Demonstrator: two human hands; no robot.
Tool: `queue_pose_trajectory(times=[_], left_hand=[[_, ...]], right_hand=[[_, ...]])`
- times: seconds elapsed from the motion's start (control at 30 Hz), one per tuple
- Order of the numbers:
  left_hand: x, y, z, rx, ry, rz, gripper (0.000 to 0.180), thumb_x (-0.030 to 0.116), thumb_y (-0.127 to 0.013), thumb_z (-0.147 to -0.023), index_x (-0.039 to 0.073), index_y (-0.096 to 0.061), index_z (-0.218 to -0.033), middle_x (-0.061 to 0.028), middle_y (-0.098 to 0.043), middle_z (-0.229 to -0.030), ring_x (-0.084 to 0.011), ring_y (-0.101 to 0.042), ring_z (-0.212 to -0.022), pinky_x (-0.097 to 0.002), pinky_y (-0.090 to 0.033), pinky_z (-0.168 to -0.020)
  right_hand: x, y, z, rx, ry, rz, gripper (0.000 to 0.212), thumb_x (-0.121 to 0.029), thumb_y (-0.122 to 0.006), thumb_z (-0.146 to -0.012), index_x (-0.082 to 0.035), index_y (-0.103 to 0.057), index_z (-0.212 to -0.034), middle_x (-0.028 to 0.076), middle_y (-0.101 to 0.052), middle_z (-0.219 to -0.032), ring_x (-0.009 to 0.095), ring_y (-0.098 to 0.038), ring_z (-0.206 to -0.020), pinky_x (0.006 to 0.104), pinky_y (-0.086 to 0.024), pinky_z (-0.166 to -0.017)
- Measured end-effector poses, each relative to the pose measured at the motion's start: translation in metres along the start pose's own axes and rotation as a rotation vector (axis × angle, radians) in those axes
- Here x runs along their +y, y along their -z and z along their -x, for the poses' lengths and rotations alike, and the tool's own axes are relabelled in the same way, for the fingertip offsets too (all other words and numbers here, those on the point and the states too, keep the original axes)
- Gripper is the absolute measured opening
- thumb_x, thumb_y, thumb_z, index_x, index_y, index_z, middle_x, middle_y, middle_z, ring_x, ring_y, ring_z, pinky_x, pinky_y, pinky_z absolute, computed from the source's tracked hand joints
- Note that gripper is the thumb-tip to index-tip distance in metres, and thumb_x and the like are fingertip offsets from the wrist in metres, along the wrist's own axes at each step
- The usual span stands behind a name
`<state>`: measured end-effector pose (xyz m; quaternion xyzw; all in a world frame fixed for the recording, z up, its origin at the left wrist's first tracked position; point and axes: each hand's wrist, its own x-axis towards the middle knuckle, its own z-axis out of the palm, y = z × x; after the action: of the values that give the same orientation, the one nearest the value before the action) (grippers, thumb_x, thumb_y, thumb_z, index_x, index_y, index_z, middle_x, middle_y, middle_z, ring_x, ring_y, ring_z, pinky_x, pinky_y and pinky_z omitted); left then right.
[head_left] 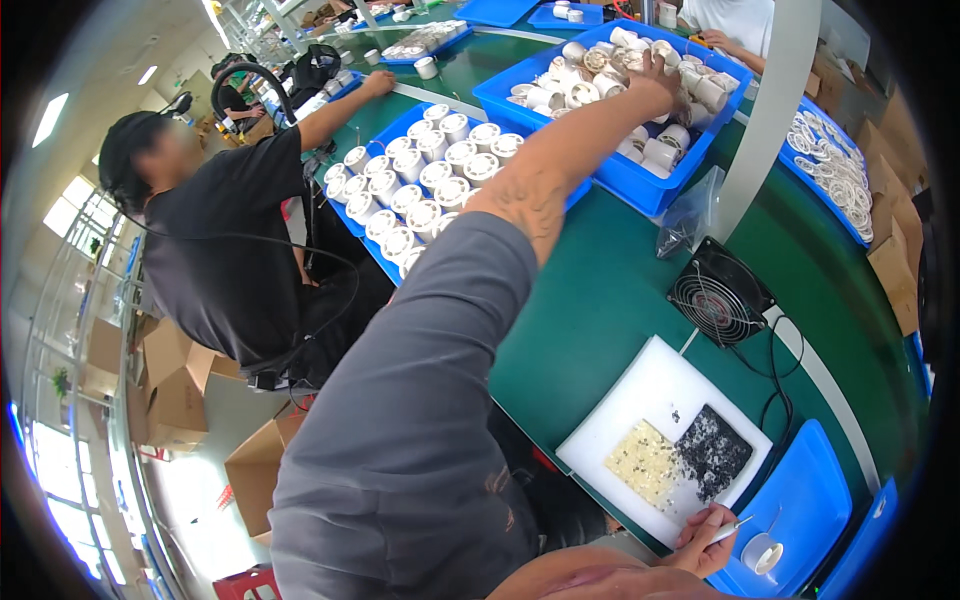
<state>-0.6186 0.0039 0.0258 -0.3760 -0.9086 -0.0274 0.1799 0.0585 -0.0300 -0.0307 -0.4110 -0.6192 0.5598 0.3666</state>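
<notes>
My left arm stretches far across the green bench, and my left hand (pixel 655 88) lies over the heap of white round plastic housings (pixel 585 93) in a deep blue bin (pixel 645 197). Its fingers look spread among the parts; whether they touch one firmly is unclear. Low at the right, my right hand (pixel 703 538) is closed around a slim white pen-like tool (pixel 727 531) with a thin tip. Beside that hand, one white cylindrical housing (pixel 762 553) sits in a shallow blue tray (pixel 815 470). A white foam board (pixel 600 430) bearing a cream patch and a black patch of tiny pieces lies just beyond it.
A blue tray (pixel 365 240) holds rows of white housings at the left. A black fan (pixel 718 295) with a cable stands near a pale upright post (pixel 768 120). White rings fill another tray (pixel 830 175). A person in black (pixel 225 250) sits at my left, arm on the bench.
</notes>
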Motion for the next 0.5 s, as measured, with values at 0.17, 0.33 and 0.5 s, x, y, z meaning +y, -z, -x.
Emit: queue_pose_trajectory(times=[0.17, 0.33, 0.5], left_hand=[[0.013, 0.057, -0.028, 0.111, 0.251, 0.015, 0.083, 0.050, -0.069, -0.082, 0.006, -0.044, -0.147, -0.0226, -0.032, -0.155, -0.0444, -0.024, -0.146, -0.0654, -0.036, -0.106], [0.033, 0.122, 0.010, 0.089, 0.032, -0.031, 0.062, 0.036, -0.068, -0.078, 0.002, -0.061, -0.130, -0.0185, -0.063, -0.126, -0.0342, -0.061, -0.116, -0.0490, -0.050, -0.095], [0.044, 0.234, 0.102, -0.377, -0.547, 0.059, 0.027, 0.024, -0.068, -0.085, -0.002, -0.074, -0.092, -0.0192, -0.073, -0.087, -0.0321, -0.070, -0.088, -0.0414, -0.054, -0.081]], right_hand=[[-0.004, 0.001, 0.002, -0.050, 0.015, 0.040, 0.020, -0.022, -0.056, -0.103, -0.005, -0.060, -0.096, -0.002, -0.051, -0.071, 0.001, -0.035, -0.052, 0.0191, -0.021, -0.045], [-0.011, -0.009, 0.004, 0.033, 0.044, -0.018, 0.018, -0.017, -0.058, -0.101, -0.001, -0.062, -0.096, -0.003, -0.051, -0.069, 0.001, -0.037, -0.054, 0.0185, -0.023, -0.046], [-0.015, -0.003, 0.014, 0.038, -0.002, -0.144, 0.014, -0.014, -0.064, -0.097, -0.002, -0.065, -0.105, -0.002, -0.059, -0.079, 0.005, -0.051, -0.067, 0.0205, -0.037, -0.058]])
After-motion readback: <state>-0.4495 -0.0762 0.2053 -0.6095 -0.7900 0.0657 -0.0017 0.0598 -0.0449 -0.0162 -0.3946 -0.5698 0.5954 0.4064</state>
